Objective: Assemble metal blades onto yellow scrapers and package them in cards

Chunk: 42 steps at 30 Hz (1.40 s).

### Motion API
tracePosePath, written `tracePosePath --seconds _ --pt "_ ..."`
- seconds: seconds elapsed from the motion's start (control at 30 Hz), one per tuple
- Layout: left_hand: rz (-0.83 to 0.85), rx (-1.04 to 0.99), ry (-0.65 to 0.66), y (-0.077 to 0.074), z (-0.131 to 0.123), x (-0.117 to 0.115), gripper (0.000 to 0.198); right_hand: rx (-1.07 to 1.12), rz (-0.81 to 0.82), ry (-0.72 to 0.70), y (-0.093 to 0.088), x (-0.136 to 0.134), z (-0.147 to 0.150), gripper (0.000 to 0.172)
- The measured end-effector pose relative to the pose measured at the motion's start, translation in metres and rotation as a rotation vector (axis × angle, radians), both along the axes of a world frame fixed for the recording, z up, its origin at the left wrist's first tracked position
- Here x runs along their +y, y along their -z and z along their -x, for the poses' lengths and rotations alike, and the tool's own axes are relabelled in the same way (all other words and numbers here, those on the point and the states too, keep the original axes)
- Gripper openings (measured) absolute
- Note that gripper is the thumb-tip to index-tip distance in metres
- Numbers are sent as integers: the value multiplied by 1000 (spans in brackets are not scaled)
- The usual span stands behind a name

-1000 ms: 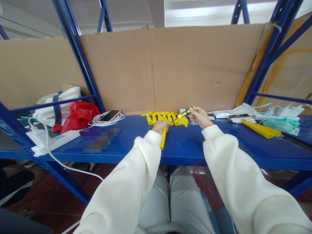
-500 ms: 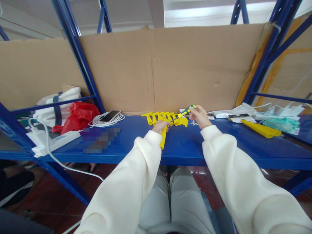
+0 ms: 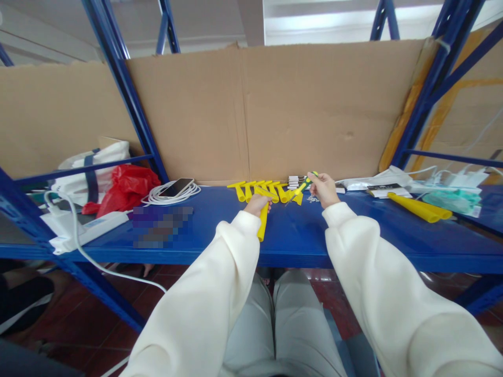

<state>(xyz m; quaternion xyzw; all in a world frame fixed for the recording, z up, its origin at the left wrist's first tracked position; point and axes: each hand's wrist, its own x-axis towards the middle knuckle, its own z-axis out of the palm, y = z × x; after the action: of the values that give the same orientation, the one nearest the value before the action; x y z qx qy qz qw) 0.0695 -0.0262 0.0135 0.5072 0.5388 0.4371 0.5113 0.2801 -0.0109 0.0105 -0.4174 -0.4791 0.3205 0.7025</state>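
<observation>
My left hand (image 3: pixel 257 203) grips a yellow part (image 3: pixel 262 222) over the shelf (image 3: pixel 298 235) — my right hand (image 3: pixel 324 188) clutches a screwdriver (image 3: pixel 302 186), tip off the part.

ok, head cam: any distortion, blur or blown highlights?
Head view: wide-angle stretch, blue uprights splay outward, sleeves balloon at the bottom; bright band up top is blown out; a pixelated patch masks part of the shelf; light soft, shadows faint; left hand on the yellow part and right hand on the screwdriver are sharp but small.
</observation>
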Motion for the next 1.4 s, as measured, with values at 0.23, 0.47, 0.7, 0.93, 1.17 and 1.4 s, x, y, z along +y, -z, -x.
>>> tracePosePath --seconds 0.23,0.47,0.7,0.93,1.17,1.4 --pt "-13 4 -15 3 0 3 20 -168 177 -158 1 -7 6 46" --pt "-34 33 -20 2 -1 1 14 -524 349 -297 12 -5 8 35" --pt "-128 -29 -6 1 -4 -1 46 -694 322 -436 21 -3 8 34" --pt "-312 57 106 5 -5 -4 67 -788 271 -188 17 8 -11 23" --pt "-369 312 284 16 -3 -1 57 -1088 350 298 16 16 -47 15" --pt "-408 305 281 19 -1 3 55 -1237 464 375 23 13 -50 30"
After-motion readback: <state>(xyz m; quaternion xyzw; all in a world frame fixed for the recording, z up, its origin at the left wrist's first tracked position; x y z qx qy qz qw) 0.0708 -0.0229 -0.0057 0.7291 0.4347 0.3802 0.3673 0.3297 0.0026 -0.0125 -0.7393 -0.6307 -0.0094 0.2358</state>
